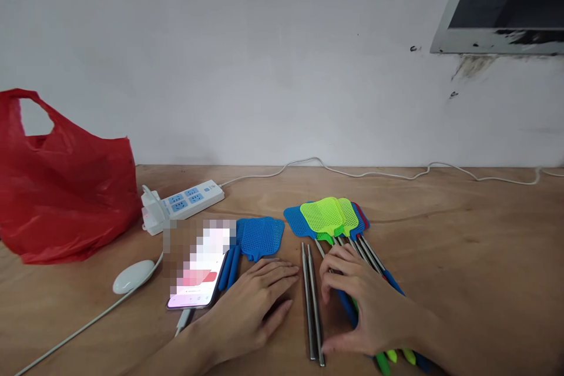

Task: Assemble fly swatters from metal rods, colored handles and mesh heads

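Pale wall, marked with a few dark holes, rises behind a wooden table, with a white cord running along the far edge. At left sit a red bag, a white power strip, a mouse and a lit phone, partly pixelated. Just right of the phone lie blue handles, with blue mesh heads beyond them. Two metal rods lie side by side between the hands, pointing far. Right of them, assembled swatters are piled, green and blue heads at the far end. The left hand is palm down, fingers straight, thumb apart, with nothing seen in it. The right hand arches over the swatters' shafts, fingers bent and spread wide from the thumb, which is beside the rods' near ends; whether it touches them I cannot tell.
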A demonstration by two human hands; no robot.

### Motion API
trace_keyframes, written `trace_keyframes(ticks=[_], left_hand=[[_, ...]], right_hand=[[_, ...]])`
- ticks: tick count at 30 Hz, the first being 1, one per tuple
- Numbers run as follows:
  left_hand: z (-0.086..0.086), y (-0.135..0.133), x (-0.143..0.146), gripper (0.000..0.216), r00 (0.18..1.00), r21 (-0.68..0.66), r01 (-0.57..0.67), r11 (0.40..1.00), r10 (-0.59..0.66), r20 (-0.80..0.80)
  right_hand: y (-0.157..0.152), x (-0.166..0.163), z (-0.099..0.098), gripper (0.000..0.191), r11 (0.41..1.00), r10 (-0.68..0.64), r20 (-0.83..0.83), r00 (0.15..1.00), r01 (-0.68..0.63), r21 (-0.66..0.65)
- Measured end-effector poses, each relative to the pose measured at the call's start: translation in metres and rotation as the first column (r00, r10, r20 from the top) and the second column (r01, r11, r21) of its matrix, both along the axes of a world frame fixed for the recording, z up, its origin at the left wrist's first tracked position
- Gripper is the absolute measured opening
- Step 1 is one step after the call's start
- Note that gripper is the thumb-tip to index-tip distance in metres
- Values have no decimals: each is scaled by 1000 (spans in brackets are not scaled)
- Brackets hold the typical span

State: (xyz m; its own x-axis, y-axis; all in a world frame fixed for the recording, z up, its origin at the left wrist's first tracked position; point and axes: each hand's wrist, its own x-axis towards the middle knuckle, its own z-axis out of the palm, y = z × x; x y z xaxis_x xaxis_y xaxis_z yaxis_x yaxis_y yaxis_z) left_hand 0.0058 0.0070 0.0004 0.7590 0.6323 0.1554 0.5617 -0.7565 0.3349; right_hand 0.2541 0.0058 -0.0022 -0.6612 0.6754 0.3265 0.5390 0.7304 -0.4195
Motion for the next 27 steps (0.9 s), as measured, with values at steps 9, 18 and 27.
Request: trace_keyframes(ticks=[9,18,27], left_hand=[[-8,-1,-2,48,1000,3,0,1000,0,0],[-11,1,-3,55,1000,-2,10,1000,-10,20],[-8,-1,-2,49,1000,-18,-8,1000,8,3]], right_hand=[[-2,-1,-10,45,993,114,34,993,-114,17],[-1,-1,-2,32,988,151,-24,988,-151,-25],[14,4,-13,11,957,-282,-54,958,285,56]])
